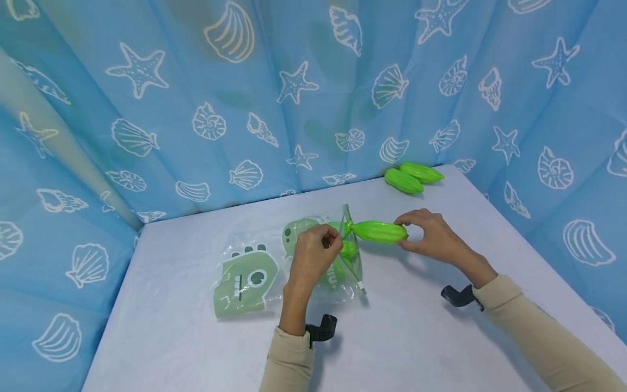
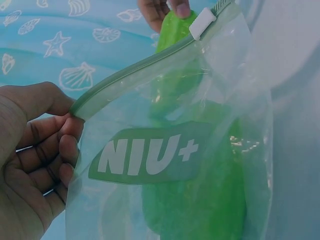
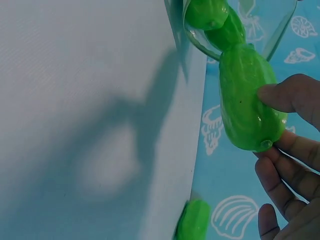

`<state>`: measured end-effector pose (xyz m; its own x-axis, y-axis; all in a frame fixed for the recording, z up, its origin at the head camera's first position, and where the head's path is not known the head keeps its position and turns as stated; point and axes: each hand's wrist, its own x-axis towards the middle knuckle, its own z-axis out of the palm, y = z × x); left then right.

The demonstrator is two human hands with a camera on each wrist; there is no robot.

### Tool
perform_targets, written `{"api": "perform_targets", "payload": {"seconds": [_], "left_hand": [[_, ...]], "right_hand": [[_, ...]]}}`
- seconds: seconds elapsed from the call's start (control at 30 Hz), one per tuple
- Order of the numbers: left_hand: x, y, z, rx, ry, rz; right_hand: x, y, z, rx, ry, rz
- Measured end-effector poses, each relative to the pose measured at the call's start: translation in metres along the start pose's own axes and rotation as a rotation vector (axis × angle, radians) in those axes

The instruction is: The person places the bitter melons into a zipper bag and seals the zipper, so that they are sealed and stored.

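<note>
A clear zip bag (image 1: pixel 247 283) with green cartoon prints and a slider zip lies on the table, its mouth facing right. My left hand (image 1: pixel 313 253) pinches the edge of the mouth between thumb and index finger, holding it apart. Several bright green pieces (image 3: pixel 207 12) show inside the bag. My right hand (image 1: pixel 433 234) grips the far end of a ridged, bright green cucumber-like vegetable (image 1: pixel 379 232) with thumb and fingers. The vegetable's other end is at the bag's mouth, close to the green pieces inside.
Two more green cucumber-like vegetables (image 1: pixel 413 177) lie side by side at the table's back right corner. The white table (image 1: pixel 181 348) is bordered by a blue curtain (image 1: pixel 303 120) with shell and starfish prints. Black wrist mounts (image 1: pixel 322 328) sit at both cuffs.
</note>
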<state>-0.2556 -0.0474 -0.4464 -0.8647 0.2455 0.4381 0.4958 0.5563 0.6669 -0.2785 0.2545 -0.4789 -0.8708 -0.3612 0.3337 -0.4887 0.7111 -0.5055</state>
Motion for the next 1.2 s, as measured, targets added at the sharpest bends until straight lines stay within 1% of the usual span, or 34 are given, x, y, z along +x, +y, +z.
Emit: {"api": "perform_targets", "payload": {"seconds": [0.13,0.33,0.53,0.77,1.03,1.2], "left_hand": [[-0.001,0.001,0.000,-0.006,-0.006,0.000],[0.000,0.001,0.000,-0.020,-0.003,0.005],[0.001,0.000,0.002,-0.003,-0.011,-0.009],[0.000,0.001,0.004,-0.006,-0.015,-0.010],[-0.001,0.001,0.005,-0.015,-0.005,0.009],[-0.001,0.001,0.006,-0.010,-0.009,0.014]], "right_hand": [[0.003,-0.005,0.003,-0.002,-0.023,-0.007],[0.010,-0.014,0.007,-0.004,-0.031,-0.041],[0.013,-0.017,0.015,-0.013,-0.065,-0.028],[0.015,-0.022,0.022,-0.005,-0.063,-0.041],[0.021,-0.028,0.030,0.006,-0.078,-0.048],[0.022,-0.033,0.035,0.018,-0.086,-0.054]]}}
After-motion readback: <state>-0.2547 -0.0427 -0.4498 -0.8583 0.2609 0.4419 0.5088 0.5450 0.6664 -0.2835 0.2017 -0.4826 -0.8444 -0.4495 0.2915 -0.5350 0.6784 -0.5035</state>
